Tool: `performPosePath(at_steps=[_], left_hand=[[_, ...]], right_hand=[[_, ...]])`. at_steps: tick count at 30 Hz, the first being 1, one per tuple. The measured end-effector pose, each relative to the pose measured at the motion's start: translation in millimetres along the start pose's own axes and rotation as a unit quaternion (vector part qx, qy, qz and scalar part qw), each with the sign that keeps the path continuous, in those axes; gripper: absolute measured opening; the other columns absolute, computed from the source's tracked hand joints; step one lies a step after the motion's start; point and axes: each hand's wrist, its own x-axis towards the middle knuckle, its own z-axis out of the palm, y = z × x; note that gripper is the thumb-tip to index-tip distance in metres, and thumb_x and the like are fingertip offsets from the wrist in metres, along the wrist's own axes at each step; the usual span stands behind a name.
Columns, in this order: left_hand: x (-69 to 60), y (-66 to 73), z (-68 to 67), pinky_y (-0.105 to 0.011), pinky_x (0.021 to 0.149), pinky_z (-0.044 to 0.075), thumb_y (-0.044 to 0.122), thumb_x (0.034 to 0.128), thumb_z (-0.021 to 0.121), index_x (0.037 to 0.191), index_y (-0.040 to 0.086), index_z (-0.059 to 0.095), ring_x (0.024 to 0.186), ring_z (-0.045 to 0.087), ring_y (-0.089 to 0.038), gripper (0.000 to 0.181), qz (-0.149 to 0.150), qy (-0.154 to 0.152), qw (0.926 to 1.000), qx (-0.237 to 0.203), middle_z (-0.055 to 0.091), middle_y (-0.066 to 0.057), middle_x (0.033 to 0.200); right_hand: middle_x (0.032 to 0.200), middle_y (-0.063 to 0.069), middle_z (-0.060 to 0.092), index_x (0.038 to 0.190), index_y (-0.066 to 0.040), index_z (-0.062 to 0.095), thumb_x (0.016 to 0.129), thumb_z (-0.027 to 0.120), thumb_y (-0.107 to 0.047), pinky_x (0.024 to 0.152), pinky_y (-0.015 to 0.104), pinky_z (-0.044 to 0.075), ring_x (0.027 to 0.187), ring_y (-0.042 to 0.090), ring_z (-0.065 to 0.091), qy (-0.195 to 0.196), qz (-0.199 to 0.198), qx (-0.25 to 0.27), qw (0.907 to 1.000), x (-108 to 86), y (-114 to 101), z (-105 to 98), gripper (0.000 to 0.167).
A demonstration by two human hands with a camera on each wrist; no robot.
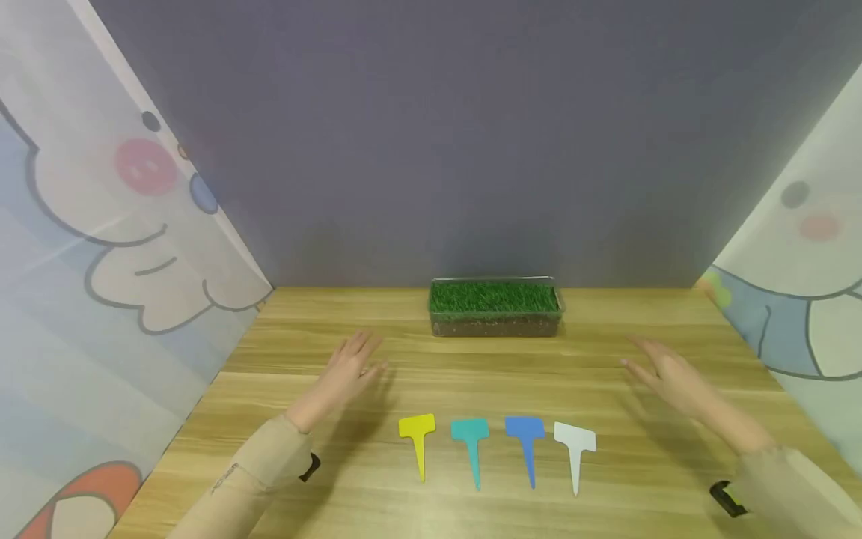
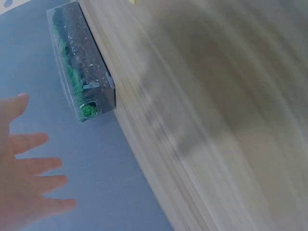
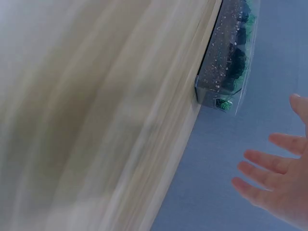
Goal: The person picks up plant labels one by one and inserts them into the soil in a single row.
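Both hands hover over the table with fingers spread and nothing in them. My left hand (image 1: 346,372) is left of the plant tags, and my right hand (image 1: 670,378) is off to their right. Between them, toward the front, lie a yellow plant tag (image 1: 417,427), a teal one (image 1: 470,430), a blue one (image 1: 525,428) and a white one (image 1: 575,437), stems pointing toward me. At the back stands a clear plastic box (image 1: 494,326) of dark soil topped with green grass (image 1: 494,297). Each wrist view shows one end of this box beyond the fingers.
The wood-grain table (image 1: 350,314) ends at a dark grey wall panel (image 1: 431,135) right behind the box. Cloths printed with cartoon figures hang along the left side (image 1: 67,299) and the right side (image 1: 828,262).
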Motion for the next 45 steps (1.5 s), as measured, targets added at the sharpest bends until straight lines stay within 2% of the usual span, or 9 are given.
performPosePath(at_steps=[8,14,21,24,26,32,33,39,45], left_hand=[[26.4,2.3,0.0,-0.055,0.100,0.032,0.018,0.0878,0.055,0.118,-0.004,0.052,0.117,0.040,-0.040,0.038,0.006,0.008,0.9997,-0.020,0.045,-0.025,0.126],[48.8,3.9,-1.7,-0.049,0.099,0.037,0.017,0.0898,0.051,0.117,-0.002,0.053,0.114,0.045,-0.037,0.034,-0.013,-0.002,0.9986,-0.052,0.049,-0.022,0.123],[76.2,2.3,-0.6,-0.044,0.099,0.038,0.021,0.0928,0.046,0.121,-0.001,0.050,0.114,0.046,-0.032,0.037,-0.048,-0.030,0.9939,-0.095,0.050,-0.019,0.124],[88.9,2.5,1.7,-0.044,0.098,0.040,0.021,0.0935,0.044,0.123,-0.001,0.049,0.112,0.047,-0.032,0.037,-0.056,-0.034,0.9912,-0.115,0.049,-0.019,0.124],[97.3,2.9,4.2,-0.042,0.095,0.043,0.021,0.0940,0.043,0.124,-0.002,0.048,0.100,0.054,-0.033,0.037,-0.064,-0.038,0.9888,-0.129,0.048,-0.020,0.125],[119.9,2.5,14.1,-0.043,0.094,0.044,0.022,0.0942,0.044,0.122,-0.002,0.050,0.105,0.052,-0.032,0.037,-0.084,-0.041,0.9844,-0.149,0.050,-0.019,0.123],[123.0,2.5,15.2,-0.044,0.094,0.043,0.021,0.0938,0.044,0.121,-0.002,0.051,0.109,0.050,-0.032,0.037,-0.084,-0.037,0.9843,-0.151,0.052,-0.019,0.121],[137.8,5.6,19.5,-0.039,0.087,0.050,0.013,0.0909,0.049,0.115,-0.006,0.054,0.101,0.055,-0.030,0.032,-0.086,-0.014,0.9843,-0.153,0.057,-0.019,0.113],[147.2,11.5,27.6,-0.035,0.079,0.053,0.009,0.0891,0.049,0.113,-0.006,0.056,0.091,0.059,-0.028,0.029,-0.100,-0.017,0.9847,-0.142,0.060,-0.020,0.106]], right_hand=[[0.120,0.039,0.039,0.125,0.016,0.035,0.093,0.046,-0.022,0.087,0.064,0.036,0.104,0.053,0.041,-0.031,-0.002,-0.017,0.9994,29.3,2,-2,0.051],[0.122,0.037,0.039,0.126,0.016,0.034,0.095,0.041,-0.025,0.089,0.062,0.036,0.108,0.052,0.039,-0.069,0.015,-0.006,0.9975,53.7,3,-3,0.051],[0.113,0.040,0.044,0.124,0.018,0.035,0.096,0.037,-0.024,0.083,0.060,0.042,0.101,0.051,0.045,-0.081,0.025,-0.009,0.9963,84.7,4,-2,0.049],[0.111,0.039,0.046,0.123,0.017,0.037,0.096,0.036,-0.026,0.081,0.058,0.044,0.097,0.049,0.049,-0.082,0.027,-0.024,0.9960,95.3,4,0,0.050],[0.111,0.037,0.048,0.123,0.016,0.037,0.096,0.035,-0.030,0.081,0.057,0.045,0.096,0.047,0.050,-0.086,0.034,-0.036,0.9950,101.5,4,1,0.053],[0.113,0.035,0.048,0.125,0.015,0.036,0.096,0.036,-0.027,0.081,0.055,0.046,0.098,0.045,0.050,-0.109,0.053,-0.035,0.9920,117.1,0,7,0.050],[0.112,0.035,0.048,0.125,0.015,0.036,0.096,0.037,-0.024,0.081,0.055,0.046,0.098,0.045,0.050,-0.110,0.054,-0.035,0.9919,119.4,0,9,0.049],[0.111,0.035,0.049,0.121,0.017,0.039,0.096,0.038,-0.018,0.081,0.053,0.046,0.096,0.044,0.051,-0.108,0.048,-0.041,0.9921,133.0,0,16,0.044],[0.113,0.036,0.047,0.118,0.019,0.042,0.095,0.038,-0.013,0.084,0.054,0.045,0.099,0.046,0.049,-0.100,0.045,-0.015,0.9938,140.3,5,21,0.040]])
